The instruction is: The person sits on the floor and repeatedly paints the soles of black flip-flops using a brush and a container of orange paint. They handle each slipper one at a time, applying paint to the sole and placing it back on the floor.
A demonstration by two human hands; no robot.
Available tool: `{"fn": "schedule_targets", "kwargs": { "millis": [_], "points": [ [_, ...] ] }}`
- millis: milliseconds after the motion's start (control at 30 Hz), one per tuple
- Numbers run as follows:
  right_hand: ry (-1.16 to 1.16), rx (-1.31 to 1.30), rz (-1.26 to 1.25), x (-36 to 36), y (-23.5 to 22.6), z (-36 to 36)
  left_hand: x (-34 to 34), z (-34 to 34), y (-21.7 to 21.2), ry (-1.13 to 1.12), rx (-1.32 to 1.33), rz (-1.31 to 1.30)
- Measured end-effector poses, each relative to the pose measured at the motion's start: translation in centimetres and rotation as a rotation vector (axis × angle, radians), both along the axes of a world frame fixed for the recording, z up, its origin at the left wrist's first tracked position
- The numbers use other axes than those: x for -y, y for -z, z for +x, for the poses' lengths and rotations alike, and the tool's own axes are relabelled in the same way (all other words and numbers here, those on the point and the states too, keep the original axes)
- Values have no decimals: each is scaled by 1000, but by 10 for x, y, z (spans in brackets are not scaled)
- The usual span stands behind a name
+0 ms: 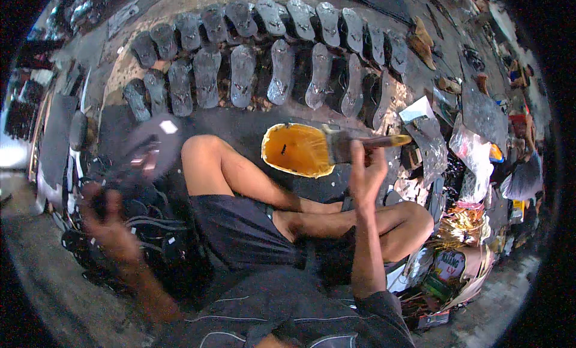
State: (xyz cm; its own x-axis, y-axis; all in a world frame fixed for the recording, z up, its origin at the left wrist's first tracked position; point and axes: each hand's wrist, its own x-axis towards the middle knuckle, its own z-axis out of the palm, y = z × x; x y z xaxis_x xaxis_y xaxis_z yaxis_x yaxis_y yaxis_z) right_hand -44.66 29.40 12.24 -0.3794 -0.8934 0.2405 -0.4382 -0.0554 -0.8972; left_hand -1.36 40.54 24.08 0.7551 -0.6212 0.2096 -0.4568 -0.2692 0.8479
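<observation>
Low on the left, my left hand [111, 219] is smeared by motion. Just beyond it is a dark, blurred sole-shaped piece [150, 144] with a bright white spot; whether my fingers grip it cannot be made out. My right hand [368, 174] is closed on a wide flat brush [343, 148], its handle pointing right. The brush's bristles are at the right side of an open tub [264, 153] with a crusted pale rim, holding amber liquid. A small dark mark shows in the liquid. My crossed legs are on the near side of the tub.
Beyond the tub lie two curved rows of dark footwear soles [242, 75]. A heap of black straps [153, 228] with small white tags is beside my left arm. To the right are scraps, a clear plastic bag [471, 147] and a torn carton [450, 273].
</observation>
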Motion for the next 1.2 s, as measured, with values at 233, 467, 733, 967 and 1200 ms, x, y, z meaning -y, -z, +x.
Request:
{"fn": "schedule_targets", "kwargs": {
  "millis": [233, 467, 733, 967, 1200],
  "points": [
    [-370, -297, 423, -55, 7, -30, -29, -75, 149, 437, 440, 192],
    [-28, 1068, 225, -10, -27, -51, 18, -73, 103, 848, 703, 205],
    [-470, -8, -174, -9, -81, 46, 28, -176, 95, 897, -792, 15],
    [-431, -80, -443, -29, -81, 57, 30, -176, 90, 791, -1652, -159],
    [-108, 40, -361, 1, -108, 21, 15, -164, 108, 863, -1403, -26]
  ]
}}
